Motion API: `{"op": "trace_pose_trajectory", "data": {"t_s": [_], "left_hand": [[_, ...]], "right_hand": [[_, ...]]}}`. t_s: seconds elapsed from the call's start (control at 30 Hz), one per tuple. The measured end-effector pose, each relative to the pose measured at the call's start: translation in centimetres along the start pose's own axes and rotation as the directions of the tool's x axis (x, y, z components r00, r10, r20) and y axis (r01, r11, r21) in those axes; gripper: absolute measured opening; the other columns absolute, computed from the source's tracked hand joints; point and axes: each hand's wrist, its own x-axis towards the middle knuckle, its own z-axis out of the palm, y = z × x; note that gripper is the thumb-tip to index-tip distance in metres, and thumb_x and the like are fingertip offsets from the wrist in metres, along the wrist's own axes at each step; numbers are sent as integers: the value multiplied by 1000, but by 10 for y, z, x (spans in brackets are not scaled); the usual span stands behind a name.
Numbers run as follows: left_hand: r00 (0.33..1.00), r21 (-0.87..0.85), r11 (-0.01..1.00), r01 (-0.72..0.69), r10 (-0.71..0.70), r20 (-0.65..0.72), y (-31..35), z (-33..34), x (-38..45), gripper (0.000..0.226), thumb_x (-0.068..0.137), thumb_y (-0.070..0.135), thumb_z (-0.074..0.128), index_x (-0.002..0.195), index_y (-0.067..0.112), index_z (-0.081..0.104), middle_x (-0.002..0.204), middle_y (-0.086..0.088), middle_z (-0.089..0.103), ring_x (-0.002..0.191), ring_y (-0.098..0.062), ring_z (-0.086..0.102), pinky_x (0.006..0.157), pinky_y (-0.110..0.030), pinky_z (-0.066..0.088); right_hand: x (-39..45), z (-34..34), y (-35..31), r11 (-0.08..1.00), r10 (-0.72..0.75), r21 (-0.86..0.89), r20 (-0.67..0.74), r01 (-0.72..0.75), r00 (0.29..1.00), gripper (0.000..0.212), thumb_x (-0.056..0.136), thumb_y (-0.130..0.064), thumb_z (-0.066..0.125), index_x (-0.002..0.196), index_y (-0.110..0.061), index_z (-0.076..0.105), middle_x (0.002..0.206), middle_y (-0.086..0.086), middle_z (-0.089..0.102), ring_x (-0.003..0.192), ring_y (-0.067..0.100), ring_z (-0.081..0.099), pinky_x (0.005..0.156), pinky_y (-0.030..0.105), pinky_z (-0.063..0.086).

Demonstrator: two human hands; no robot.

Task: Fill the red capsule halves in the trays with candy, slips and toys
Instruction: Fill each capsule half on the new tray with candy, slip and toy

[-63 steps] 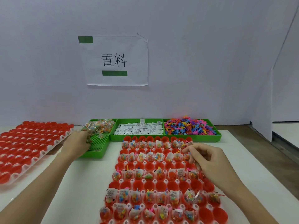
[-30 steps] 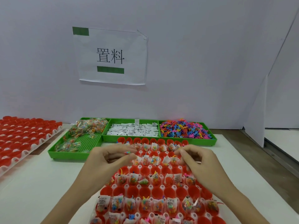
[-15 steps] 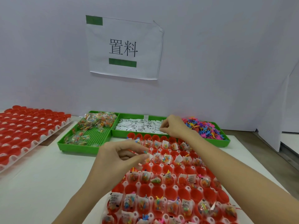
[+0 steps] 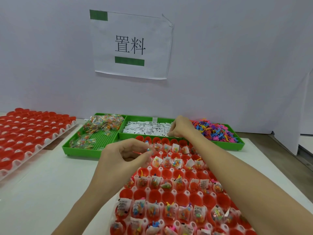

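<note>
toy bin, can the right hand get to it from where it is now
Probably yes: the right hand sits at the slip bin edge, right beside the open-topped toy bin, with nothing between them.

Two hands (image 4: 125,158) (image 4: 182,127) counted. Two trays of red capsule halves (image 4: 169,197) (image 4: 30,131). Three green bins (image 4: 81,150) (image 4: 128,135) (image 4: 237,145). One paper sign (image 4: 132,44) seen on wall.

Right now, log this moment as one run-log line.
left hand: pinching small candy packet over red capsule tray | right hand: picking in green bin of white paper slips | rows: part-filled
</note>
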Motion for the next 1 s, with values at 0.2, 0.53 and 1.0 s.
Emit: {"op": "trace_pose_trajectory", "data": {"t_s": [0.2, 0.53, 1.0], "left_hand": [[1000, -13, 1000, 13, -14, -21, 0, 4, 0, 8, 84, 14, 81, 90, 11, 77, 76, -8, 78, 71, -25, 77, 68, -33, 64], [997, -24, 997, 74, -73, 40, -3, 4, 0, 9, 96, 16, 69, 102, 11, 65, 83, -5, 80, 85, -20, 78, 77, -41, 64], [991, 3, 999, -44, 44, 126, 11, 29, -19, 11, 85, 22, 82, 95, 25, 79, 81, -3, 77, 73, -22, 75, 75, -44, 62]], "right_hand": [[-5, -4, 15, 988, -111, 97, -75, 118, 991, 9, 89, -12, 76, 96, -7, 80, 100, 9, 77, 92, 21, 70, 81, 33, 59], [-43, -21, 21, 889, -172, 342, -369, 305, 913, 14, 96, -24, 70, 97, -14, 80, 85, -6, 75, 67, -2, 62, 70, 18, 46], [-221, -21, 19, 754, -334, 450, -365, 479, 869, 10, 94, -27, 71, 91, -36, 75, 84, -19, 71, 71, 10, 64, 60, 17, 48]]}}
